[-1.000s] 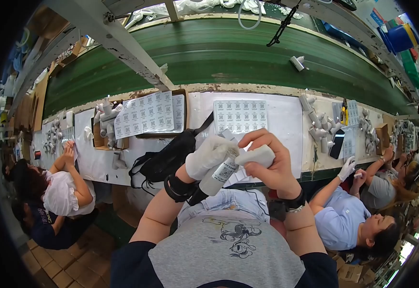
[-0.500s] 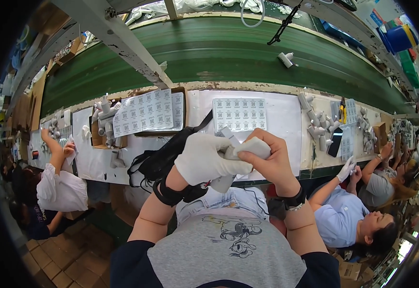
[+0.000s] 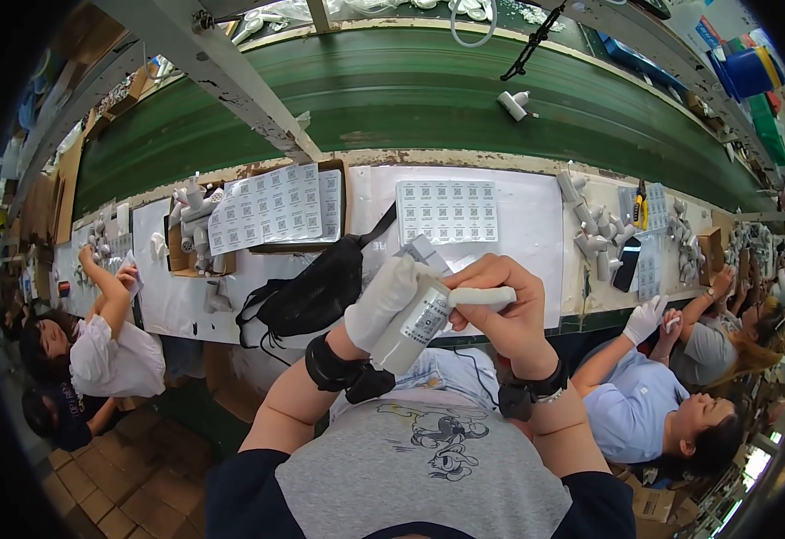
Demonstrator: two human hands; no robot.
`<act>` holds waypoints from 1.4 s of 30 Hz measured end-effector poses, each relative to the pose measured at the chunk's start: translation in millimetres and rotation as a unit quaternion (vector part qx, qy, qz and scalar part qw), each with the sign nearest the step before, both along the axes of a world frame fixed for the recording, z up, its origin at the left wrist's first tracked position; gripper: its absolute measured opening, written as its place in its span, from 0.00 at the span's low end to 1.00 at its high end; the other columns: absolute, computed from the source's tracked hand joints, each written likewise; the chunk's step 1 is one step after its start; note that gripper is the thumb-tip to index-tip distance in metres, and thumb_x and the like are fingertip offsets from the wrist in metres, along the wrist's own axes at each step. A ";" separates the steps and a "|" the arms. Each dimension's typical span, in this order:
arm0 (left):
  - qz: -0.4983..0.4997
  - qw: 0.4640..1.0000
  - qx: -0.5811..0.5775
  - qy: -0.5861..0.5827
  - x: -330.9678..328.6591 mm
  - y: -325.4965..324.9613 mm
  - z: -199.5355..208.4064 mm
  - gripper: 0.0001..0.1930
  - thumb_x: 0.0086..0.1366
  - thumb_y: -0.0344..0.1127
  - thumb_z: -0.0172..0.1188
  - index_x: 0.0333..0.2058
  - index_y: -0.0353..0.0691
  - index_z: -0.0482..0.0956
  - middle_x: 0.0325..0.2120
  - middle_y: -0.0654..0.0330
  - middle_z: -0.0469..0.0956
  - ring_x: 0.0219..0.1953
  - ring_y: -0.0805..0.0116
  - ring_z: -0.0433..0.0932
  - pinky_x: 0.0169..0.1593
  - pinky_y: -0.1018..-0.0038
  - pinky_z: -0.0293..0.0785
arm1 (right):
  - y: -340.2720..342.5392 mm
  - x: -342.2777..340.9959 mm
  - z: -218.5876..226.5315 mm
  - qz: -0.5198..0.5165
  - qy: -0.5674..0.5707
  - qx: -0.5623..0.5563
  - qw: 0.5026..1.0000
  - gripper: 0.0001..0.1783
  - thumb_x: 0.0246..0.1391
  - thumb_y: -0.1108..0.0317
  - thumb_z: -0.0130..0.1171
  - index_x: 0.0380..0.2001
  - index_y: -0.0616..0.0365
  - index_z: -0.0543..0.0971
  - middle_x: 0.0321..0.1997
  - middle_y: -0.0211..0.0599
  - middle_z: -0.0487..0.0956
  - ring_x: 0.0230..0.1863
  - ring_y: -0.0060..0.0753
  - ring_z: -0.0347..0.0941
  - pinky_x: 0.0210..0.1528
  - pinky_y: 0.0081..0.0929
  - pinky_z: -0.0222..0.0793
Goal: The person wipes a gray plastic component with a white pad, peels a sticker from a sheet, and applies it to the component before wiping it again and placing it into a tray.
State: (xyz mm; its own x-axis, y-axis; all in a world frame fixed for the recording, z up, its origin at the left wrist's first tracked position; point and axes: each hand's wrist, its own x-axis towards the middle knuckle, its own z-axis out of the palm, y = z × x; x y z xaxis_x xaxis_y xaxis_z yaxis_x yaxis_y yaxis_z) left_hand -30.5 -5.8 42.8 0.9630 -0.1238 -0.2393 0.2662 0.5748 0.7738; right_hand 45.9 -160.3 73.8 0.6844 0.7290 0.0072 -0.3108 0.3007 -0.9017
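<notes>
Evidently, the wide green belt is run along the far side, beyond the white-covered table, so that both can be reached from one seat. On the table's left half a black bag is laid, apparently kept off the working spot. Behind it, printed sheets are propped on an open carton, and one flat sheet is set straight ahead, probably for easy reach. Over the table's near edge, a grey cylindrical part is held tilted. It is gripped by the gloved left hand, closed around its left side, presumably so that the label is left facing up. By the bare right hand, a small white piece is pinched between thumb and fingers, at or just beside the label's right edge; its material cannot be told.
</notes>
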 end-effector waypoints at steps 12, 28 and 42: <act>-0.046 0.994 0.102 -0.014 11.0 3.7 27.4 0.51 0.41 0.81 0.38 0.32 0.27 0.75 0.21 0.56 0.76 0.20 0.72 0.73 0.21 0.79 0.70 | -2.7 3.1 13.1 0.001 -0.042 -0.034 0.999 0.08 0.43 0.77 0.58 0.29 0.64 0.72 0.36 0.45 0.73 0.23 0.20 0.69 0.26 0.15 0.67; -0.047 0.978 0.196 -0.056 13.9 7.1 27.5 0.44 0.42 0.77 0.49 0.25 0.30 0.74 0.18 0.64 0.73 0.23 0.80 0.69 0.26 0.82 0.65 | -8.1 7.3 31.4 -0.056 -0.308 -0.144 0.939 0.06 0.37 0.80 0.58 0.23 0.62 0.75 0.31 0.41 0.77 0.27 0.21 0.71 0.29 0.15 0.64; -0.103 0.904 0.392 -0.137 16.8 -1.3 27.6 0.21 0.49 0.51 0.61 0.22 0.33 0.78 0.13 0.59 0.71 0.19 0.78 0.70 0.25 0.78 0.67 | -9.1 23.2 36.1 0.065 -0.206 -0.235 0.948 0.04 0.36 0.77 0.60 0.18 0.62 0.74 0.20 0.33 0.76 0.22 0.17 0.70 0.24 0.15 0.62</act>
